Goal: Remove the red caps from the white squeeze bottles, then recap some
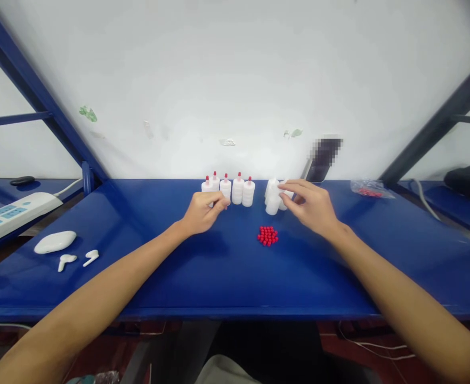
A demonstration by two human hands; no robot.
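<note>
Several small white bottles with red caps (235, 189) stand in a row at the back of the blue table (227, 277). My left hand (203, 212) is closed around the leftmost capped bottle (207, 185). To the right stands a cluster of white bottles without caps (273, 198). My right hand (310, 205) pinches one of these uncapped bottles with its fingertips. A small pile of red caps (267, 236) lies on the table between and in front of the two hands.
A white earbud case (55, 241) and two earbuds (77, 260) lie at the left. A power strip (11, 216) sits further left. A phone (323, 160) leans on the wall, and a plastic bag with red pieces (369, 188) lies at the right.
</note>
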